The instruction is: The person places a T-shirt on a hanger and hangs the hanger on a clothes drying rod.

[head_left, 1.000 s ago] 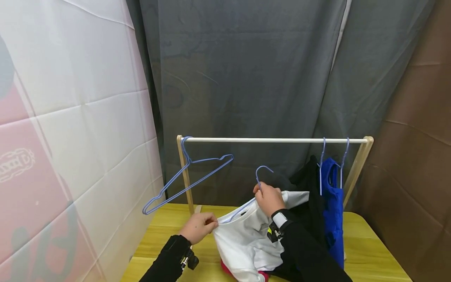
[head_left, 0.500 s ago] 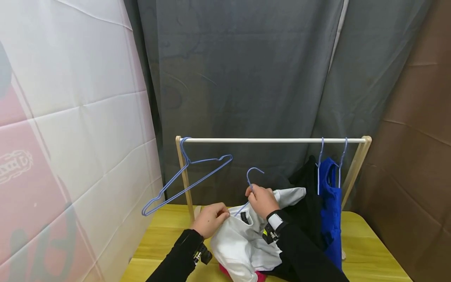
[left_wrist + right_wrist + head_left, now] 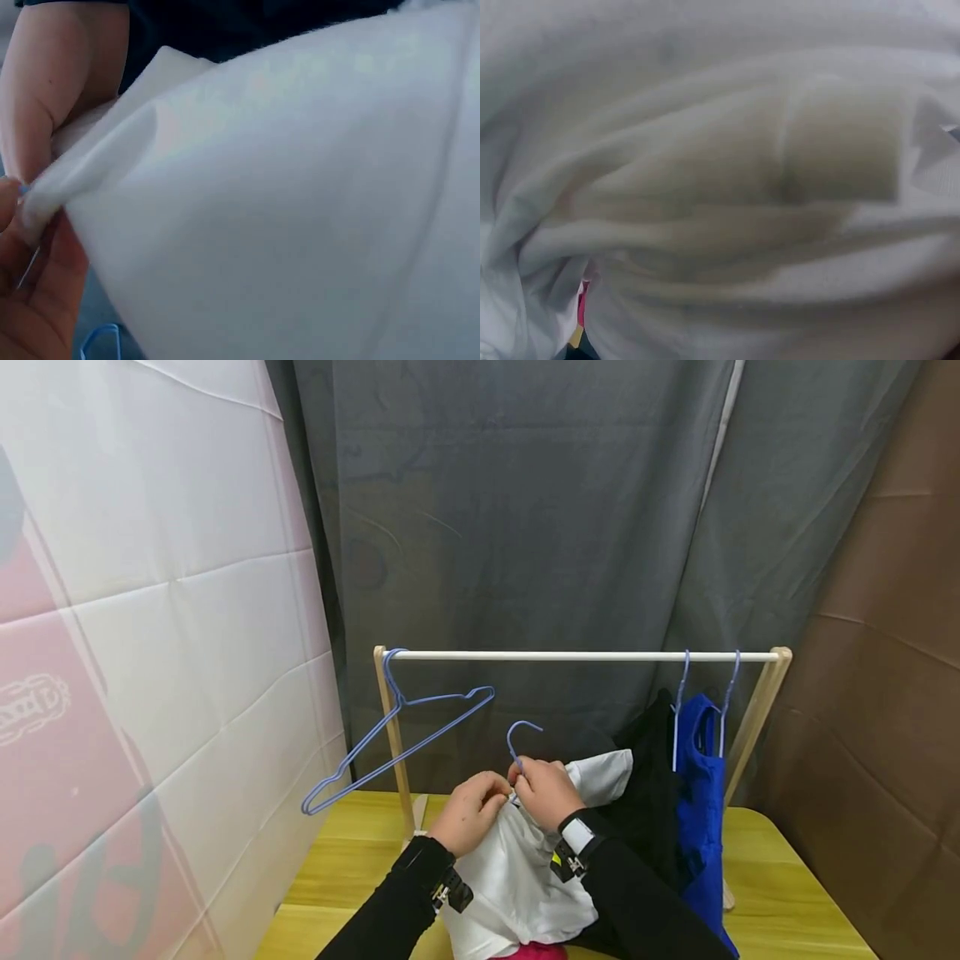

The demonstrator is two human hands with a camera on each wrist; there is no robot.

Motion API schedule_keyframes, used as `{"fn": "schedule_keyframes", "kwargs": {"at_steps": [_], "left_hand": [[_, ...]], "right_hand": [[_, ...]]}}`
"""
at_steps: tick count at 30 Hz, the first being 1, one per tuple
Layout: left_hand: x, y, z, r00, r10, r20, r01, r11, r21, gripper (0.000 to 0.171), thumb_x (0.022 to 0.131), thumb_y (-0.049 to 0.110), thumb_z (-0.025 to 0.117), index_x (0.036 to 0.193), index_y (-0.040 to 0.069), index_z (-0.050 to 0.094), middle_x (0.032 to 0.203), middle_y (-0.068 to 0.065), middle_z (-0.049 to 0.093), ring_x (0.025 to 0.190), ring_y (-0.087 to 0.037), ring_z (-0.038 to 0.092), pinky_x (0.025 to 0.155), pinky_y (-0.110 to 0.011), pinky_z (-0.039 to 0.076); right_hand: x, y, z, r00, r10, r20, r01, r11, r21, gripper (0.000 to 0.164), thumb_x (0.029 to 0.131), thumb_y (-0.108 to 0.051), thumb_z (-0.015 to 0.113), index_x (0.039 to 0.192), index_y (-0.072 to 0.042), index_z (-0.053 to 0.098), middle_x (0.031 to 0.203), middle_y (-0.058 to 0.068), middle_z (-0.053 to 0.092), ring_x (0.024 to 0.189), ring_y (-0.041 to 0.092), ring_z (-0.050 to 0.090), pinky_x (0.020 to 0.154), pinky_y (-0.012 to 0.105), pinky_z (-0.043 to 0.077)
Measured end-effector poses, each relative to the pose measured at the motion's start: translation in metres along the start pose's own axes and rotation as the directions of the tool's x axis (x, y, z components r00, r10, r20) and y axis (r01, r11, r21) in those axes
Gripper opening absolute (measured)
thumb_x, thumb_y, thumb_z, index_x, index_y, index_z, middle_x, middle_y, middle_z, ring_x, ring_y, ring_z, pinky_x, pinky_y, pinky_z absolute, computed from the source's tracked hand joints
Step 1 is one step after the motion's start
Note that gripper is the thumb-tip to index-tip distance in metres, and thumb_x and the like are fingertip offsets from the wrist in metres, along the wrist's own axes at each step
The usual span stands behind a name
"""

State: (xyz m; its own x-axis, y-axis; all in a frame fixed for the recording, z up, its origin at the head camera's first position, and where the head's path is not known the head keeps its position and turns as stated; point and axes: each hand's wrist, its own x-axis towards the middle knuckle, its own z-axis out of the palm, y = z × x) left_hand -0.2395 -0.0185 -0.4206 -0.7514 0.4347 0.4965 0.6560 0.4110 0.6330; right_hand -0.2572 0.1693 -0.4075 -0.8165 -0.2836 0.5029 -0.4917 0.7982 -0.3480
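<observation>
- Nearest are two black-sleeved forearms, each with a small black camera strapped at the wrist; the right wrist also wears a white band.
- Between the forearms hangs a soft white cloth garment, bunched in folds above the table, with one sleeve-like end jutting out past the right hand. Pinkish-red cloth shows at its lower edge; whether it is part of the garment cannot be told.
- The left hand pinches the upper edge of the white garment between thumb and fingers, just beside the other hand.
- The right hand grips a thin blue wire hanger just below its hook, which rises free above the fingers. The hanger's lower part is hidden by hands and cloth.
- Beneath is a yellow wood-grain table.
- Beyond the right forearm, a black cloth garment and a bright blue cloth garment hang side by side.
- Behind the hands stands a rack with a white rail and pale wooden legs. Blue wire hangers overlap at its left end, their count hard to tell.
- Farthest back is a dark grey curtain.
</observation>
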Motion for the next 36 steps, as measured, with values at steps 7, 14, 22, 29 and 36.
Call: {"fn": "schedule_keyframes", "kwargs": {"at_steps": [7, 14, 22, 29, 36], "left_hand": [[-0.006, -0.005, -0.002, 0.995, -0.096, -0.005, 0.096, 0.993, -0.07, 0.039, 0.092, -0.003, 0.067, 0.128, 0.004, 0.055, 0.11, -0.009, 0.058, 0.088, -0.014, 0.057, 0.078, -0.028, 0.05], [-0.013, -0.007, -0.001, 0.973, -0.229, 0.04, 0.225, 0.97, 0.09, 0.031, 0.096, 0.026, 0.071, 0.116, 0.005, 0.061, 0.101, -0.005, 0.059, 0.084, -0.016, 0.055, 0.075, -0.033, 0.048], [-0.021, -0.006, 0.006, 0.974, -0.177, 0.144, 0.146, 0.968, 0.203, 0.021, 0.105, 0.028, 0.056, 0.089, 0.016, 0.061, 0.079, 0.006, 0.057, 0.074, -0.012, 0.054, 0.067, -0.031, 0.043], [-0.023, -0.008, 0.009, 0.978, -0.2, 0.061, 0.19, 0.972, 0.136, 0.016, 0.106, 0.023, 0.054, 0.094, 0.013, 0.056, 0.077, 0.004, 0.048, 0.071, -0.013, 0.05, 0.065, -0.03, 0.041], [-0.022, -0.009, 0.007, 0.984, -0.173, -0.03, 0.176, 0.975, 0.135, 0.018, 0.106, 0.021, 0.054, 0.09, 0.013, 0.053, 0.072, 0.004, 0.042, 0.068, -0.014, 0.047, 0.063, -0.03, 0.039]], "right_hand": [[0.0, 0.007, 0.003, 1.0, 0.026, -0.001, -0.026, 0.999, 0.033, 0.018, 0.094, -0.007, 0.055, 0.087, -0.021, 0.065, 0.078, -0.011, 0.066, 0.07, 0.013, 0.061, 0.084, 0.045, 0.042], [-0.002, 0.01, 0.004, 0.998, 0.052, -0.033, -0.049, 0.997, 0.063, 0.019, 0.094, -0.007, 0.055, 0.088, -0.021, 0.066, 0.078, -0.009, 0.068, 0.074, 0.017, 0.063, 0.084, 0.046, 0.043], [-0.004, 0.011, 0.002, 0.998, 0.054, -0.044, -0.051, 0.997, 0.064, 0.018, 0.097, -0.008, 0.055, 0.092, -0.019, 0.069, 0.087, -0.004, 0.072, 0.082, 0.021, 0.067, 0.087, 0.048, 0.044], [-0.009, 0.023, 0.001, 0.995, 0.053, -0.082, -0.044, 0.993, 0.11, 0.018, 0.103, -0.019, 0.057, 0.113, -0.014, 0.071, 0.106, 0.0, 0.073, 0.096, 0.025, 0.066, 0.086, 0.047, 0.049], [-0.017, 0.043, 0.0, 0.986, -0.036, -0.165, 0.041, 0.999, 0.026, 0.024, 0.102, -0.018, 0.057, 0.119, -0.008, 0.071, 0.116, 0.009, 0.071, 0.108, 0.033, 0.062, 0.098, 0.054, 0.04]]}}
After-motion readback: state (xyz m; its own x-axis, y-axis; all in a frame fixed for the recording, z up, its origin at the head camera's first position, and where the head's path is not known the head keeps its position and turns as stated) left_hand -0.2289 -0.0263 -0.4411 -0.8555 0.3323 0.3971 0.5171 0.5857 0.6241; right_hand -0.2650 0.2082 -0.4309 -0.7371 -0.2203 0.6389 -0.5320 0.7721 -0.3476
